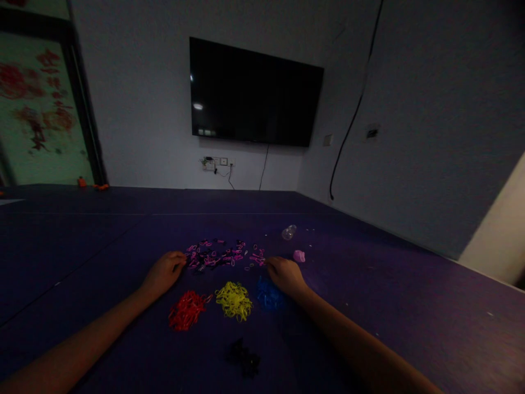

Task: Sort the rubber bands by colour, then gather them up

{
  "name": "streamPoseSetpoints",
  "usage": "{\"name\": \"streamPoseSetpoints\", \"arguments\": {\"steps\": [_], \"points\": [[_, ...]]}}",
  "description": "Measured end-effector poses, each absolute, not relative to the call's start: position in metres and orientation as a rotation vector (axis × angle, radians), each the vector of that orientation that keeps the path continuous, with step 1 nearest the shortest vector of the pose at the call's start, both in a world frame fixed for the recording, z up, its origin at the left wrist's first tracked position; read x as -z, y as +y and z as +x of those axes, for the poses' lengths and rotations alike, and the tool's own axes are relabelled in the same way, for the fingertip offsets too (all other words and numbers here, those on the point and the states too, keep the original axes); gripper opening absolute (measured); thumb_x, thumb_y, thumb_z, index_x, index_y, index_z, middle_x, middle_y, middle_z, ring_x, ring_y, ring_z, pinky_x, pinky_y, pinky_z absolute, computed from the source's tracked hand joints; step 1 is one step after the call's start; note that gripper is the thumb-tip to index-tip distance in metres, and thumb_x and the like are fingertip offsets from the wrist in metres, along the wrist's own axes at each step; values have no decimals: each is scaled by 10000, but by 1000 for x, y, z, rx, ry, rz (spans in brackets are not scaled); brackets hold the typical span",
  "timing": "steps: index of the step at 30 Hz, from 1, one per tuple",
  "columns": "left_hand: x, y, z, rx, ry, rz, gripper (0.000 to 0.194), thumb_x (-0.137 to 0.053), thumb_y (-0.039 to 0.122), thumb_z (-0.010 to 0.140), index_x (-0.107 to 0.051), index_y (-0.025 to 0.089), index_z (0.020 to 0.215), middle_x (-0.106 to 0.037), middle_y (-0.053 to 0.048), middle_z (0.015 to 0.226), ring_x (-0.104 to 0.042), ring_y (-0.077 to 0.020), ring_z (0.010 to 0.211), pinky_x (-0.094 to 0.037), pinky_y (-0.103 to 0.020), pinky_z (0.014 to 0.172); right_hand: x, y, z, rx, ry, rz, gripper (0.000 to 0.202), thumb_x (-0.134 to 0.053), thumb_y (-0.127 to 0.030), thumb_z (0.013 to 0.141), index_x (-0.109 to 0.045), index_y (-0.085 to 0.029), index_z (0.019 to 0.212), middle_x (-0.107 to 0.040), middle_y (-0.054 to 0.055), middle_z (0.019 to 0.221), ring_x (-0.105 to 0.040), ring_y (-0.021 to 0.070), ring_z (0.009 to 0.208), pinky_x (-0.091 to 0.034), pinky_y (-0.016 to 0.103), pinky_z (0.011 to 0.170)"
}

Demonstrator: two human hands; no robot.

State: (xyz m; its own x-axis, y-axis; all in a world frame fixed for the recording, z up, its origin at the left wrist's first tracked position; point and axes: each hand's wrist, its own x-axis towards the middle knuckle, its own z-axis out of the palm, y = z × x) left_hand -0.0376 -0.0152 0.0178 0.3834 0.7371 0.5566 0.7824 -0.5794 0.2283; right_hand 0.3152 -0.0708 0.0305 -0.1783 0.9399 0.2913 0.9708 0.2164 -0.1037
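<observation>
Small pink and black rubber bands [213,257] lie scattered in a wide loose patch in front of me. My left hand [164,269] rests at the patch's left edge, its fingers curled in toward the thumb. At the right edge, by some pink bands [258,257], my right hand [286,275] has its fingers drawn together; whatever is between either hand's fingertips is too small to make out. Nearer me are heaps of red bands [187,310], yellow bands [234,301] and blue bands [268,295], the blue partly behind my right hand. A black heap [244,357] sits closest.
Beyond my right hand are a crumpled pink piece [299,256] and a clear plastic object [289,232]. White specks dot the purple surface [389,306]. A television [254,93] hangs on the wall, and a dark cable [348,131] runs down at the right.
</observation>
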Motion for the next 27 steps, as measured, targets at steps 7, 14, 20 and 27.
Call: {"name": "streamPoseSetpoints", "arguments": {"steps": [7,14,20,27], "points": [[-15,-13,-36,936,-1330,-2606,291,-417,241,837,-703,193,840,-684,-70,947,-621,-208,904,-501,-355,828,-30,-70,316,151,-2208,-1787,295,-387,-207,853,-621,-213,1032,-668,53,1029,-611,170,907,-390,229,718],[-15,-14,-36,918,-1313,-2606,300,-412,256,848,-693,189,932,-697,-80,959,-610,-229,945,-488,-391,846,-31,-71,315,144,-2214,-1783,285,-390,-200,855,-618,-210,1026,-671,54,1012,-609,166,914,-386,226,737],[-19,-18,-34,867,-1351,-2661,281,-423,237,845,-695,207,905,-702,-70,932,-613,-224,929,-487,-377,838,-32,-72,314,142,-2217,-1776,288,-384,-199,856,-620,-211,1020,-671,51,1012,-610,169,920,-389,231,747],[-19,-16,-34,829,-1321,-2701,292,-423,189,844,-699,211,937,-690,-70,1000,-593,-219,976,-470,-370,864,-33,-72,315,132,-2228,-1793,296,-392,-189,851,-615,-213,1044,-667,52,1030,-603,168,945,-388,229,770]]}}
